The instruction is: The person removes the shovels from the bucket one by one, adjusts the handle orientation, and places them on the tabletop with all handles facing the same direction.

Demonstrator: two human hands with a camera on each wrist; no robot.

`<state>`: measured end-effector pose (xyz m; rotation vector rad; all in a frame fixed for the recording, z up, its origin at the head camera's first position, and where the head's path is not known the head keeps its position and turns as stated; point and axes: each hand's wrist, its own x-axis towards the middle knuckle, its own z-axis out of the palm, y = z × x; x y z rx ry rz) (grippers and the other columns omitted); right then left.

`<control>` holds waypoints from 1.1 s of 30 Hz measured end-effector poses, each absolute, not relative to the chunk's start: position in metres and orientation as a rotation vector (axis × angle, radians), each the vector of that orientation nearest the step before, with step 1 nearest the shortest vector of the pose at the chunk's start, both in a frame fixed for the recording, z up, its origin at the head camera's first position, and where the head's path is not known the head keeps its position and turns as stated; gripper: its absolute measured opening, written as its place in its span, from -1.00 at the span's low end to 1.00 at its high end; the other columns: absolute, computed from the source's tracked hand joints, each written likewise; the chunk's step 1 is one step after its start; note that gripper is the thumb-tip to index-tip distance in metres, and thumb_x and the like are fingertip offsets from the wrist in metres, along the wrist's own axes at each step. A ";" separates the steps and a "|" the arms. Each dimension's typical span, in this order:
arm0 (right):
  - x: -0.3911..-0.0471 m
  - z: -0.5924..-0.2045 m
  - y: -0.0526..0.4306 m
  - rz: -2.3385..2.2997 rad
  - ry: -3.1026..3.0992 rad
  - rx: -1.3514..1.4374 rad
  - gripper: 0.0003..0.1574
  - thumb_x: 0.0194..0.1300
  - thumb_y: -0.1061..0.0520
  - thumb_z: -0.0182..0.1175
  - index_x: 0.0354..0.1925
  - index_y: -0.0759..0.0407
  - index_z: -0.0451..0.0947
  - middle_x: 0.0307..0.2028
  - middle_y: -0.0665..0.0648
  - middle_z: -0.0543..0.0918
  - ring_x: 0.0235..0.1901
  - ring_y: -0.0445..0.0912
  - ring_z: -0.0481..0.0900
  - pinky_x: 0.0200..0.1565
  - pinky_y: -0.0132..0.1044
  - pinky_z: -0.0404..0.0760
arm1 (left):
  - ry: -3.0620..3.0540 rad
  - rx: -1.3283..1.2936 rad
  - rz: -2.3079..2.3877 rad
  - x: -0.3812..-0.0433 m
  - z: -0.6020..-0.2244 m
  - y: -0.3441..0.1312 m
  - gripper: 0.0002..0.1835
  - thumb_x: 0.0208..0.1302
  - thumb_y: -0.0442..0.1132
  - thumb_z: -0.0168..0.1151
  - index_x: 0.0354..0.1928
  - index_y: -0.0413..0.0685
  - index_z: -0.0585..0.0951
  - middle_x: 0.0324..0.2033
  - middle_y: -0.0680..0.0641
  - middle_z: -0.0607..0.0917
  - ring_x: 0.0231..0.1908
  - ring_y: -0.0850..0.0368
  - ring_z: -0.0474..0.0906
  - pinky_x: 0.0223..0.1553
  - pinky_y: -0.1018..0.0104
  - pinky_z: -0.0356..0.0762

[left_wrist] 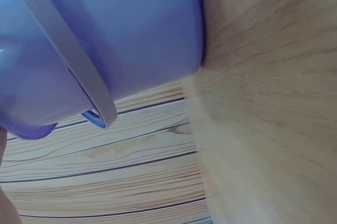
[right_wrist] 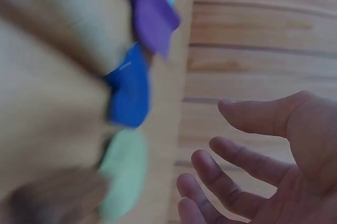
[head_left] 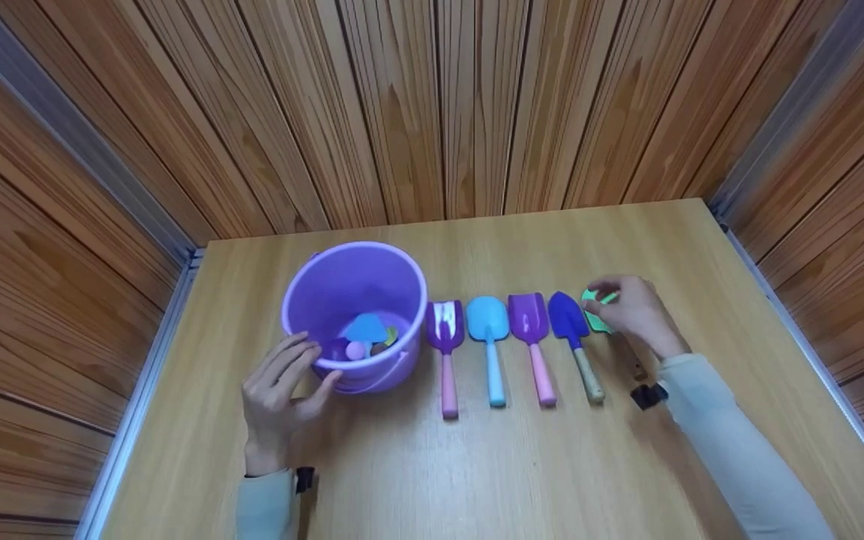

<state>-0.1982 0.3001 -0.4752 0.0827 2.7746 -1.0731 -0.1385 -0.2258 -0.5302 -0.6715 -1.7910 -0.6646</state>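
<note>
A purple bucket stands upright on the left of the table; a blue shovel head, a pink round end and a small yellow-green piece show inside it. My left hand holds the bucket's near-left rim, fingertips at the rim and thumb beside it. The left wrist view has the bucket's side and its handle up close. My right hand is over the green trowel, partly covering it. In the right wrist view, its fingers are spread, with nothing between them.
Right of the bucket, a row of toy tools lies on the table: a purple scoop, a light blue shovel, a purple shovel and a dark blue trowel. Wood-plank walls enclose the table at the back and sides.
</note>
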 end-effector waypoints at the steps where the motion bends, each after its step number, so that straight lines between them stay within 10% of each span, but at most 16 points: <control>1: -0.202 -0.470 0.292 -1.076 2.780 0.056 -0.40 0.55 -0.07 0.30 0.37 0.22 0.55 0.17 0.32 0.65 0.10 0.21 0.62 0.08 0.02 0.70 | -1.791 -0.669 -0.661 -0.139 -0.530 -0.226 -0.47 0.31 0.20 0.50 -0.15 -0.20 0.86 -0.21 -0.19 0.88 -0.18 -0.20 0.85 0.23 0.24 0.71; 33: -0.254 -0.402 0.059 -1.247 2.632 -0.821 -0.68 0.54 0.13 0.28 0.17 0.20 0.69 0.00 0.13 0.78 0.00 -0.06 0.73 0.11 -0.25 0.78 | -1.766 -0.651 -0.676 -0.143 -0.533 -0.226 -0.44 0.28 0.24 0.50 -0.19 -0.20 0.85 -0.24 -0.17 0.87 -0.19 -0.18 0.81 0.33 0.37 0.63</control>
